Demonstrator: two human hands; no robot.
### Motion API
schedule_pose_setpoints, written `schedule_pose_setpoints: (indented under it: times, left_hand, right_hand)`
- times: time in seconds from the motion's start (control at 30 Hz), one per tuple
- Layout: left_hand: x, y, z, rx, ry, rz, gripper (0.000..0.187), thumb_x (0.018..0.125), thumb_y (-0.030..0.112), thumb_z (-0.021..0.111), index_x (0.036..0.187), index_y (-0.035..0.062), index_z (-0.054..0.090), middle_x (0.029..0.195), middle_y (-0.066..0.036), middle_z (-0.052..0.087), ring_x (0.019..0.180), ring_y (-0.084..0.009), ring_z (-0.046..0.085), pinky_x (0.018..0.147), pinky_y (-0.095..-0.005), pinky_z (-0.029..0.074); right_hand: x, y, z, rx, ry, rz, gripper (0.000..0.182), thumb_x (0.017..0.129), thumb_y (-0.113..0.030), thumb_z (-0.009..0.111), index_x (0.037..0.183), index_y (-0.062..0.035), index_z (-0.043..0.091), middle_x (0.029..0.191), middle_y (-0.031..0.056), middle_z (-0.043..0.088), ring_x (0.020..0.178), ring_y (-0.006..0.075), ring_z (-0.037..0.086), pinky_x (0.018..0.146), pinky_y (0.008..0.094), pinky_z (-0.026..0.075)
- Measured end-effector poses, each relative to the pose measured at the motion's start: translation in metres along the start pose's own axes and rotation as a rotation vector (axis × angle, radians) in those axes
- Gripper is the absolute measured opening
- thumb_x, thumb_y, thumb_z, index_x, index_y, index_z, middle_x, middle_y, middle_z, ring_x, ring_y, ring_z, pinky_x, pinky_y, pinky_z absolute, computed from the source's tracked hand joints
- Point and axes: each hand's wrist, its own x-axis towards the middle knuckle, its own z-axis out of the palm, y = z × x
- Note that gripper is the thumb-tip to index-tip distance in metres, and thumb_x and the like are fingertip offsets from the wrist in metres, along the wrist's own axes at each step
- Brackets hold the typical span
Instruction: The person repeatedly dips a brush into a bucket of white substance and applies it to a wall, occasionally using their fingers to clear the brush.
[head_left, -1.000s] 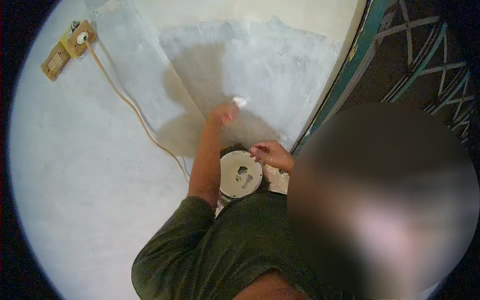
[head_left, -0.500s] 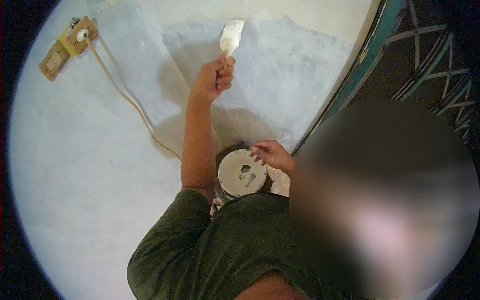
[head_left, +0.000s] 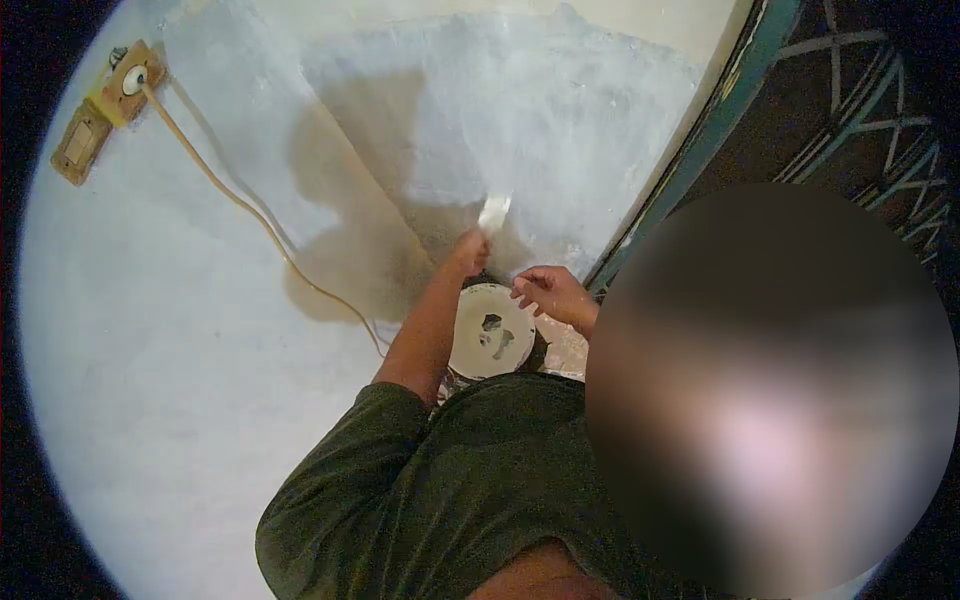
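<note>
My left hand (head_left: 470, 252) is closed around the handle of a flat paintbrush (head_left: 494, 213). White paint coats the brush head, which points up against the wall and is slightly blurred. Just below that hand stands a round paint bucket (head_left: 471, 350), its inside coated off-white with a few dark bare patches at the bottom. My right hand (head_left: 553, 295) hovers at the bucket's right rim, fingers loosely bent and apart, with nothing in them. Pale specks dot its skin.
The pale wall (head_left: 200, 400) fills the left side, with a switch and socket plate (head_left: 135, 82) and a plugged-in beige cord (head_left: 255, 212) running down. A teal frame (head_left: 690, 170) edges a dark patterned panel (head_left: 800, 110) on the right. A blurred circle hides the lower right.
My left hand has come down the wall with the brush, from high up to just above the bucket. My right hand stays by the rim. The whole view has shifted slightly.
</note>
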Motion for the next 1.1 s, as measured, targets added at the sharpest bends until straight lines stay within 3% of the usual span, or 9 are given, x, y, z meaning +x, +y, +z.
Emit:
schedule_pose_setpoints:
  times: [0.2, 0.27, 0.33, 0.47, 0.63, 0.87, 0.93, 1.0, 1.1]
  left_hand:
    - [-0.063, 0.034, 0.051, -0.138, -0.121, -0.057, 0.018, 0.084, 0.022, 0.048, 0.073, 0.0086, 0.051, 0.055, 0.003, 0.043, 0.041, -0.0087, 0.037, 0.035, -0.0241, 0.027]
    - [-0.049, 0.062, 0.050, -0.319, -0.086, 0.340, 0.013, 0.084, 0.017, 0.049, 0.075, 0.0072, 0.052, 0.059, 0.002, 0.044, 0.045, -0.0069, 0.037, 0.038, -0.0213, 0.028]
    - [-0.141, 0.151, 0.096, -0.141, -0.017, 0.196, 0.012, 0.086, 0.015, 0.048, 0.077, 0.0068, 0.051, 0.061, 0.003, 0.044, 0.047, -0.0063, 0.038, 0.039, -0.0191, 0.029]
    - [-0.200, 0.229, 0.122, -0.154, -0.152, 0.339, 0.016, 0.088, 0.021, 0.049, 0.081, 0.0065, 0.049, 0.058, 0.005, 0.041, 0.042, -0.0044, 0.031, 0.034, -0.0186, 0.023]
    - [-0.279, 0.283, 0.166, -0.086, -0.096, 0.523, 0.021, 0.091, 0.026, 0.046, 0.081, 0.0073, 0.047, 0.056, 0.007, 0.035, 0.039, -0.0034, 0.026, 0.033, -0.0184, 0.020]
    - [-0.261, 0.255, 0.168, -0.126, -0.113, 0.603, 0.019, 0.091, 0.026, 0.043, 0.081, 0.0101, 0.046, 0.055, 0.008, 0.032, 0.039, -0.0032, 0.025, 0.033, -0.0201, 0.018]
    - [-0.213, 0.231, 0.151, -0.080, -0.096, 0.559, 0.004, 0.079, 0.013, 0.044, 0.081, 0.0112, 0.047, 0.053, 0.007, 0.032, 0.037, -0.0046, 0.025, 0.032, -0.0214, 0.022]
    - [-0.181, 0.203, 0.141, -0.077, -0.050, 0.431, 0.008, 0.072, 0.009, 0.042, 0.078, 0.0133, 0.045, 0.053, 0.007, 0.033, 0.037, -0.0056, 0.026, 0.032, -0.0222, 0.020]
    - [-0.155, 0.157, 0.126, -0.091, -0.020, 0.268, 0.012, 0.083, 0.017, 0.041, 0.072, 0.0134, 0.044, 0.049, 0.005, 0.031, 0.036, -0.0070, 0.025, 0.032, -0.0231, 0.018]
  right_hand:
    - [0.003, -0.006, 0.008, 0.001, -0.017, -0.050, 0.037, 0.088, -0.035, 0.054, 0.098, 0.0006, 0.060, 0.086, 0.0079, 0.065, 0.072, 0.0154, 0.060, 0.058, 0.0296, 0.049]
    - [0.002, -0.009, 0.009, 0.020, -0.035, -0.079, 0.037, 0.089, -0.035, 0.053, 0.098, 0.0004, 0.060, 0.087, 0.0080, 0.065, 0.073, 0.0159, 0.061, 0.058, 0.0298, 0.050]
    - [0.004, -0.011, 0.008, 0.007, -0.046, -0.051, 0.036, 0.089, -0.034, 0.053, 0.099, -0.0001, 0.060, 0.088, 0.0075, 0.064, 0.075, 0.0155, 0.060, 0.061, 0.0299, 0.049]
    - [0.004, -0.016, 0.010, 0.012, -0.047, -0.015, 0.035, 0.089, -0.033, 0.053, 0.099, -0.0004, 0.060, 0.089, 0.0068, 0.064, 0.077, 0.0152, 0.060, 0.065, 0.0302, 0.049]
    - [0.008, -0.014, 0.015, -0.018, -0.057, -0.060, 0.034, 0.089, -0.032, 0.052, 0.098, 0.0001, 0.060, 0.087, 0.0074, 0.064, 0.076, 0.0157, 0.061, 0.062, 0.0308, 0.050]
    - [0.013, -0.020, 0.011, 0.087, 0.016, -0.166, 0.032, 0.089, -0.030, 0.053, 0.099, -0.0002, 0.059, 0.084, 0.0068, 0.064, 0.074, 0.0146, 0.061, 0.060, 0.0294, 0.049]
    - [0.012, -0.024, 0.008, 0.093, 0.020, -0.161, 0.032, 0.089, -0.030, 0.054, 0.099, -0.0005, 0.059, 0.084, 0.0065, 0.064, 0.074, 0.0141, 0.061, 0.060, 0.0289, 0.049]
    - [0.010, -0.027, 0.007, 0.094, 0.021, -0.156, 0.031, 0.089, -0.029, 0.054, 0.100, -0.0007, 0.059, 0.084, 0.0062, 0.064, 0.074, 0.0135, 0.061, 0.060, 0.0284, 0.049]
    - [0.007, -0.028, 0.008, 0.064, 0.054, -0.103, 0.030, 0.089, -0.029, 0.054, 0.099, -0.0013, 0.059, 0.084, 0.0060, 0.064, 0.073, 0.0133, 0.061, 0.059, 0.0282, 0.048]
